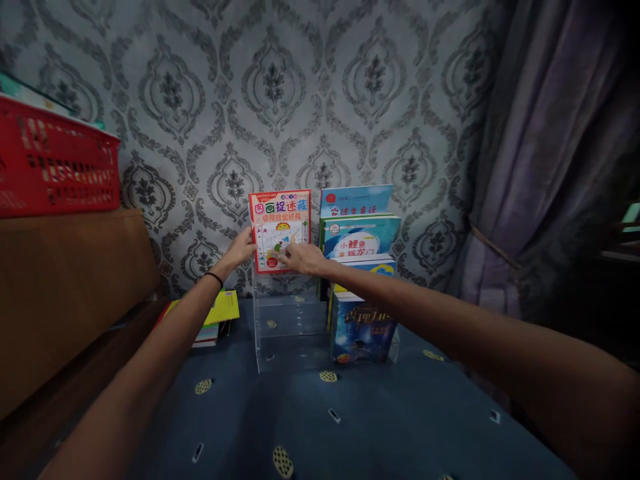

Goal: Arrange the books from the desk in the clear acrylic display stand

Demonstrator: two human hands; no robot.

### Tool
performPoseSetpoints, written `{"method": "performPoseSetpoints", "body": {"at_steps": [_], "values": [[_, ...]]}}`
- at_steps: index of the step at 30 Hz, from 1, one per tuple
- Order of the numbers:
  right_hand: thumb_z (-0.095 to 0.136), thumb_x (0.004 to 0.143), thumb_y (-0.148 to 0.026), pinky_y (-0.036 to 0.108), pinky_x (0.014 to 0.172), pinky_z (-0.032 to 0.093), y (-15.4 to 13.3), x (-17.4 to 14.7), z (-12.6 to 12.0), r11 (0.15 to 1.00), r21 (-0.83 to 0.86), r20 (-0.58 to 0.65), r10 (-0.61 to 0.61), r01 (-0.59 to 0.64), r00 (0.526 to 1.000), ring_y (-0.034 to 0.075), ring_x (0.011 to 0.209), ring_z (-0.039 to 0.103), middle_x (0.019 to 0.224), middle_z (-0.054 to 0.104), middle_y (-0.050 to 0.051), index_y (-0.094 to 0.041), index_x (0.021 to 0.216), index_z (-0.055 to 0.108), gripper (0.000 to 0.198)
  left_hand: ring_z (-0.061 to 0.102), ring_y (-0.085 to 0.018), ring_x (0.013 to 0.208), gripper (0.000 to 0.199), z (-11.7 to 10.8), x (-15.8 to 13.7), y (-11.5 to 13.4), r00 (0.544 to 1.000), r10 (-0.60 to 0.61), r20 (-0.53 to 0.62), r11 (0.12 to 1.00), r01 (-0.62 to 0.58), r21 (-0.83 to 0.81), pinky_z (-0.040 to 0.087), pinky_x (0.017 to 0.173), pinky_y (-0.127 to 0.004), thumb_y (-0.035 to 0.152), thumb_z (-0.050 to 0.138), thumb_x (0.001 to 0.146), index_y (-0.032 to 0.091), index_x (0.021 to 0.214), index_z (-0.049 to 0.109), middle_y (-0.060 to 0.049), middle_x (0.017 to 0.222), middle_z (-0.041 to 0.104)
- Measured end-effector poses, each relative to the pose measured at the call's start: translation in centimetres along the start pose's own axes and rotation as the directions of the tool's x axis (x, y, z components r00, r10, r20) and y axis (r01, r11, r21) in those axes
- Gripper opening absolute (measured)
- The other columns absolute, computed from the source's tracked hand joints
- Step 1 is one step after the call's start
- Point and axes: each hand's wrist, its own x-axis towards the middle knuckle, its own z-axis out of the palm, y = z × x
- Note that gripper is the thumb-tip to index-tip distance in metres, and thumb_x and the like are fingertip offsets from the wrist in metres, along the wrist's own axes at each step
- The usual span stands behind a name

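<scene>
A red-bordered picture book (281,207) stands upright at the back left of a clear acrylic book rack (290,347). My left hand (241,248) is closed on the left edge of this book. Against the lower part of its cover rest the outstretched fingers of my right hand (303,258), which grips nothing. The rack's right side holds several books in tiers: a light-blue book (360,197) at the back, a teal book (363,233) before it, and a dark-blue book (363,337) in front.
Several books (223,307), a yellow one on top, lie left of the rack on the dark-blue patterned cloth (320,427). A red plastic basket (60,160) sits on a brown box (75,293) at the left. Patterned wallpaper is behind; a grey-purple curtain (520,167) hangs right.
</scene>
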Motion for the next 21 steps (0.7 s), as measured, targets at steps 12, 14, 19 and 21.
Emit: {"method": "performPoseSetpoints", "body": {"at_steps": [12,14,19,21], "values": [[0.044,0.104,-0.048,0.036,0.086,0.052,-0.1,0.3,-0.3,1.0,-0.026,0.025,0.004,-0.003,1.0,0.03,0.111,0.071,0.119,0.075,0.018,-0.016,0.11,0.077,0.047,0.076,-0.025,0.088,0.055,0.5,-1.6,1.9,0.996,-0.077,0.035,0.996,0.078,-0.031,0.061,0.073,-0.032,0.007,0.07,0.063,0.014,0.117,0.059,-0.008,0.097,0.079],[0.045,0.104,-0.046,0.036,0.086,0.052,-0.1,0.1,-0.3,1.0,-0.029,0.024,0.01,-0.01,1.0,0.03,0.111,0.071,0.12,0.075,0.018,-0.016,0.112,0.076,0.044,0.076,-0.026,0.09,0.052,0.5,-1.8,2.1,0.996,-0.08,0.038,0.996,0.081,-0.033,0.061,0.074,-0.032,0.006,0.069,0.064,0.014,0.114,0.061,-0.008,0.097,0.079],[0.045,0.103,-0.042,0.035,0.085,0.052,-0.2,-0.3,-0.2,0.999,-0.026,0.002,0.031,-0.031,1.0,0.03,0.111,0.071,0.121,0.075,0.018,-0.015,0.113,0.075,0.041,0.076,-0.027,0.09,0.047,0.4,-1.8,2.2,0.995,-0.086,0.047,0.996,0.088,-0.034,0.061,0.073,-0.033,0.007,0.071,0.065,0.014,0.11,0.062,-0.007,0.093,0.079],[0.045,0.103,-0.038,0.034,0.084,0.052,-0.3,-0.5,-0.3,0.999,-0.021,-0.014,0.04,-0.04,0.999,0.03,0.111,0.071,0.12,0.075,0.019,-0.015,0.113,0.075,0.039,0.076,-0.027,0.089,0.046,0.5,-1.8,2.2,0.995,-0.086,0.05,0.996,0.088,-0.032,0.06,0.071,-0.032,0.008,0.071,0.065,0.014,0.11,0.062,-0.007,0.092,0.079]]}}
